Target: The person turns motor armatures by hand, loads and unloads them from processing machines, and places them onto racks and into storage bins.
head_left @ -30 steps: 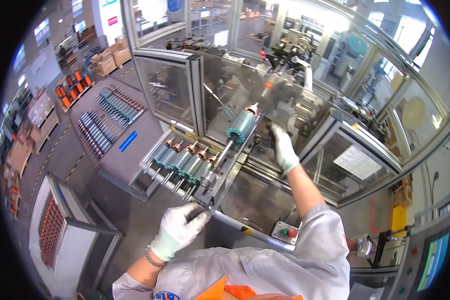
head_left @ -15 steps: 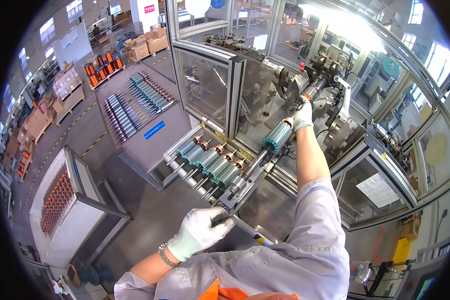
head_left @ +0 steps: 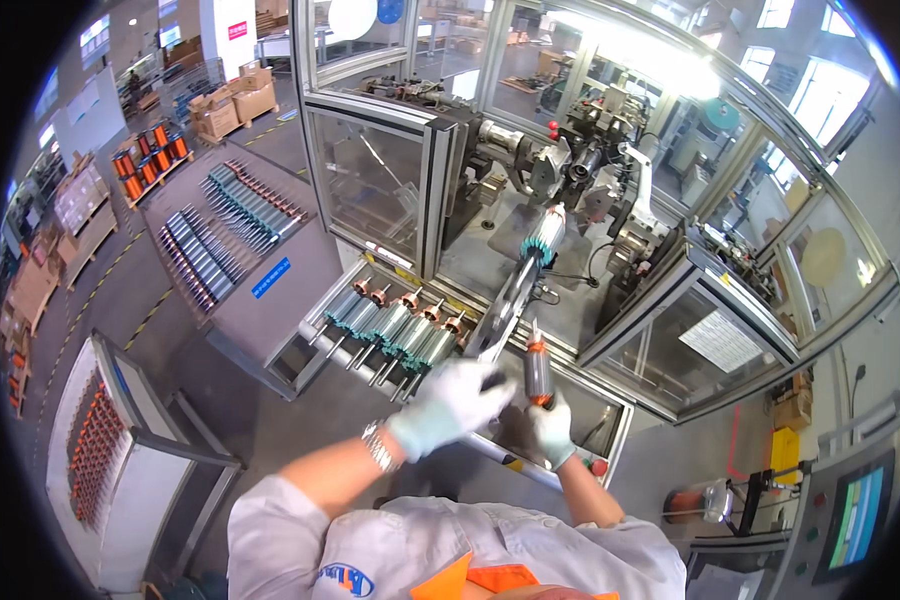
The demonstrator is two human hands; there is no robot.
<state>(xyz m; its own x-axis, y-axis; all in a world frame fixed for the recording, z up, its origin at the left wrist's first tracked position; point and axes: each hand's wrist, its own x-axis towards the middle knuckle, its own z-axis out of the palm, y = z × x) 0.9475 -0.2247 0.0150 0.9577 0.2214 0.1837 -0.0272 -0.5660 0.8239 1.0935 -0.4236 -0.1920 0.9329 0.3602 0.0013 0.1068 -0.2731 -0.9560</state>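
My gloved right hand [head_left: 552,428] grips the lower end of a motor armature [head_left: 539,372] with dark grey body and orange copper windings, its shaft pointing up. Over the rack's right end is my gloved left hand [head_left: 455,402], blurred, its fingers by the near end of a long metal slide [head_left: 505,310]. Whether they touch it I cannot tell. At the slide's far end lies a teal-slotted armature [head_left: 544,238], pointing into the machine. Several teal armatures [head_left: 395,325] with copper commutators lie side by side on the rack left of the slide.
A framed machine enclosure [head_left: 432,190] surrounds the winding heads [head_left: 582,165]. More armatures cover a grey table [head_left: 270,310] at left. A white bin [head_left: 140,480] of orange-ended parts stands nearer. A control screen [head_left: 860,515] is at lower right; a red button [head_left: 598,467] sits by my right wrist.
My right hand has come back from inside the machine, now holding the orange-wound armature. The slide with the teal armature has moved farther in. My left hand has shifted forward and right.
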